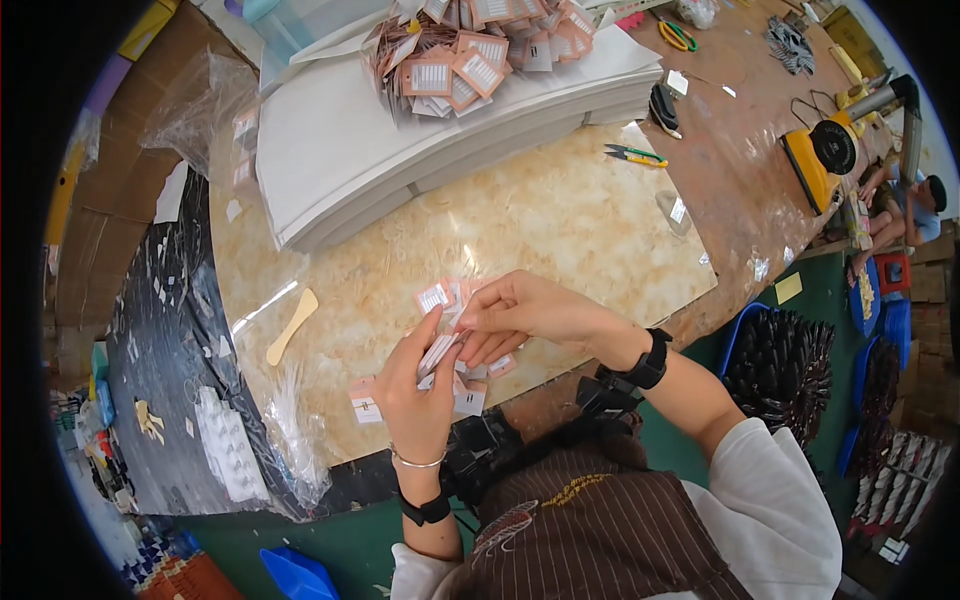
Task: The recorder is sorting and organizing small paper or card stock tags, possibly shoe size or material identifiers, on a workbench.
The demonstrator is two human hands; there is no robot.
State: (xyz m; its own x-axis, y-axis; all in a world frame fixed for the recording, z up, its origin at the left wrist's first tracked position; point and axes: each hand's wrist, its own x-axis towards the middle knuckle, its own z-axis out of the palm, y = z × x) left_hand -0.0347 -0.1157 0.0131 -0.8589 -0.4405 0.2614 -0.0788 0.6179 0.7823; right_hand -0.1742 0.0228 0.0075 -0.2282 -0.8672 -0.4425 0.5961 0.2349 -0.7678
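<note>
My left hand (413, 372) is closed round a small stack of pink and white hang tags (437, 352), held on edge above the marbled board. My right hand (517, 318) meets it, thumb and fingers pinched at the upper edge of a tag; its fingertips partly hide what lies between them. Loose tags (469, 399) lie scattered on the board under and around both hands. One tag (366, 403) rests just left of my left wrist. Beyond the hands, a large heap of similar tags (480, 68) sits on a thick stack of white sheets (330, 190).
A flat wooden stick (292, 327) lies at the left. Thread snips (637, 156) and a black clip-like tool (664, 108) lie at the far right, near a yellow machine (808, 170). Crumpled clear plastic (297, 425) lies at the near left. A blue bin (740, 335) of dark items stands right.
</note>
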